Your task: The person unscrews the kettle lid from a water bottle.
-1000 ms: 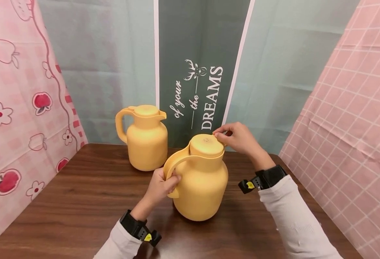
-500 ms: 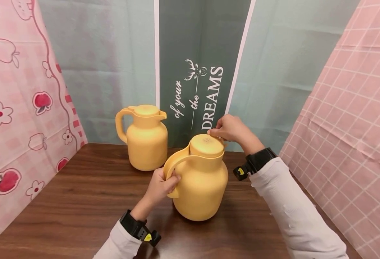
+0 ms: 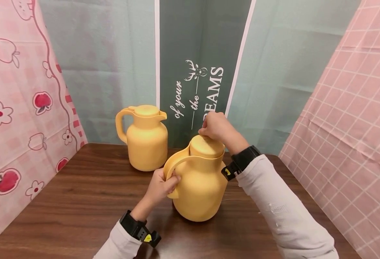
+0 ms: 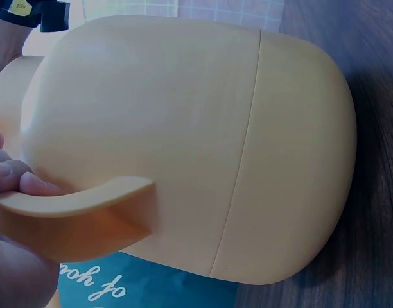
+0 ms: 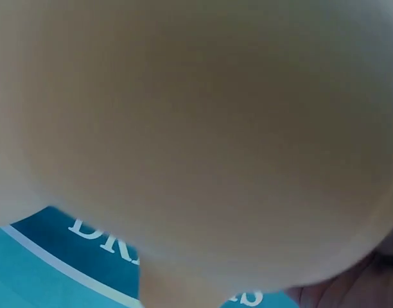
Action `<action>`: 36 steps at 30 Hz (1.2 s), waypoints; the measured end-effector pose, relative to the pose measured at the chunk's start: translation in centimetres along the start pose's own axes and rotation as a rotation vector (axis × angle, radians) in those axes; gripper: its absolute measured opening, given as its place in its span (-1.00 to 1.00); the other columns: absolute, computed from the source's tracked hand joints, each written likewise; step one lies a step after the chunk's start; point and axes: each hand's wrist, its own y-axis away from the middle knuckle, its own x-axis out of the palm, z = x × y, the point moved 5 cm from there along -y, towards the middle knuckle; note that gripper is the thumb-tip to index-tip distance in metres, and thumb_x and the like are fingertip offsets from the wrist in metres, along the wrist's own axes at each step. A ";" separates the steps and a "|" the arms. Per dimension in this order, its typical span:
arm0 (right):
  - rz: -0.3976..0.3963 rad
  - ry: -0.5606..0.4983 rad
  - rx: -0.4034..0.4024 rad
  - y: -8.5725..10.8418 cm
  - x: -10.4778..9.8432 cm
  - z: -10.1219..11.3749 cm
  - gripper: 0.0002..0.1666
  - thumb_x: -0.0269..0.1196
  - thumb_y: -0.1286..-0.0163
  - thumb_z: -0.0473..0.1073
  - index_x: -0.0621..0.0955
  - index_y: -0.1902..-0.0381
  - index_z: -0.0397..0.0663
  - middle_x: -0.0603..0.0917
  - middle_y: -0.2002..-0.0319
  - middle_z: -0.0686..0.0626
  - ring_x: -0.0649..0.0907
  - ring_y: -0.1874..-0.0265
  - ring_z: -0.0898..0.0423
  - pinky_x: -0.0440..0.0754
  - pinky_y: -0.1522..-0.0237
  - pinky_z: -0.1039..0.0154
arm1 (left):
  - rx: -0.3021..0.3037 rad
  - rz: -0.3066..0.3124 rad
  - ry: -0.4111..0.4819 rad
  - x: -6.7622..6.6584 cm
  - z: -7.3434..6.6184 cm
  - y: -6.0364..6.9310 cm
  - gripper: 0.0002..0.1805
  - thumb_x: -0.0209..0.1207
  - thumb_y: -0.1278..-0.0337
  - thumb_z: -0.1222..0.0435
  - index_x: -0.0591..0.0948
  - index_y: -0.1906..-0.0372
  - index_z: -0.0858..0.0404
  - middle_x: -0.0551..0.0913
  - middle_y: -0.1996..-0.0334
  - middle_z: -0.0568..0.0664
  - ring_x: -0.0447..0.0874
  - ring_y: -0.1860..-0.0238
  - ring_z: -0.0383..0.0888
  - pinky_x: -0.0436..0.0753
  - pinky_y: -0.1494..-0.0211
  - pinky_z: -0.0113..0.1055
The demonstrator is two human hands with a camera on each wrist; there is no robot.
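flanking the wooden table (image 3: pixel 79 201) and held yellow jug (image 3: pixel 199 190) hang pink cloths (image 3: pixel 345 118)

The 2 jugs (image 3: pixel 200 189) (image 3: pixel 147 145) are yellow, the table (image 3: pixel 79 201) wood-grained brown.

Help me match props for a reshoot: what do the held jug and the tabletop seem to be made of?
Held jug: probably molded plastic with a satin finish, judging by its even yellow color and thin body seam; painted metal remains possible.
Tabletop: wood or wood-look laminate, dark brown streaks with a soft sheen; I can't tell which.
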 end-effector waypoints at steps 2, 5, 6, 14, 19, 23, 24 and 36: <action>-0.005 0.005 0.024 -0.1 0.1 0.1 -0.83 0.30 -0.11 -0.14 0.65 0.54 -0.14 0.61 0.55 -0.02 0.56 0.41 -0.04 0.49 0.42 0.20 | -0.002 0.000 -0.001 0.0 0.0 0.0 -0.75 -0.01 -0.13 0.59 0.36 0.64 0.44 0.25 0.84 0.01 0.23 0.78 -0.25 0.23 0.68 -0.45; -0.010 0.010 0.040 -0.1 0.1 0.2 -0.82 0.31 -0.12 -0.13 0.64 0.52 -0.14 0.61 0.52 -0.03 0.56 0.40 -0.04 0.49 0.40 0.18 | -0.004 -0.004 -0.005 0.0 -0.1 -0.1 -0.74 0.00 -0.13 0.59 0.36 0.65 0.44 0.23 0.84 0.09 0.22 0.78 -0.25 0.22 0.68 -0.45; -0.013 0.000 0.036 0.0 0.2 0.3 -0.83 0.31 -0.13 -0.13 0.65 0.50 -0.13 0.62 0.51 -0.03 0.56 0.40 -0.03 0.49 0.39 0.18 | -0.005 -0.005 -0.006 0.0 -0.1 -0.1 -0.74 0.00 -0.13 0.59 0.36 0.65 0.43 0.23 0.84 0.11 0.22 0.78 -0.25 0.22 0.68 -0.45; -0.018 -0.098 -0.221 0.7 0.7 2.7 -0.86 0.33 -0.15 -0.16 0.72 0.46 -0.13 0.66 0.53 0.03 0.56 0.44 0.04 0.46 0.34 0.22 | 0.020 -0.004 -0.008 -0.2 0.5 0.0 -0.76 -0.02 -0.11 0.62 0.36 0.64 0.44 0.23 0.84 0.11 0.21 0.78 -0.23 0.23 0.69 -0.43; -0.024 -0.109 -0.306 1.3 0.8 3.7 -0.92 0.33 -0.15 -0.19 0.73 0.47 -0.06 0.66 0.55 0.11 0.57 0.45 0.12 0.41 0.17 0.17 | 0.005 -0.019 -0.005 -0.7 2.1 -0.2 -0.77 0.00 -0.14 0.59 0.38 0.61 0.44 0.26 0.83 0.00 0.23 0.78 -0.23 0.23 0.70 -0.42; -0.018 -0.138 -0.381 2.1 0.8 4.4 -0.94 0.32 -0.13 -0.21 0.73 0.47 -0.05 0.66 0.55 0.14 0.59 0.46 0.18 0.47 0.19 0.22 | 0.025 -0.037 -0.019 -0.8 2.4 -0.2 -0.77 0.03 -0.14 0.56 0.39 0.61 0.42 0.27 0.83 -0.01 0.23 0.79 -0.22 0.23 0.71 -0.42; -0.022 -0.139 -0.408 2.4 0.8 4.6 -0.94 0.32 -0.13 -0.22 0.73 0.48 -0.06 0.66 0.54 0.14 0.59 0.46 0.19 0.49 0.20 0.22 | 0.030 -0.040 -0.020 -0.8 2.4 -0.2 -0.77 0.03 -0.14 0.56 0.39 0.61 0.42 0.27 0.83 -0.01 0.23 0.79 -0.22 0.23 0.72 -0.42; -0.102 -0.186 -0.559 4.7 0.8 4.6 -0.93 0.30 -0.07 -0.32 0.72 0.50 -0.09 0.63 0.49 0.12 0.55 0.50 0.22 0.50 0.43 0.35 | 0.030 -0.041 -0.026 -0.6 2.5 -0.3 -0.78 0.06 -0.13 0.53 0.39 0.61 0.41 0.29 0.82 -0.07 0.24 0.78 -0.23 0.24 0.72 -0.43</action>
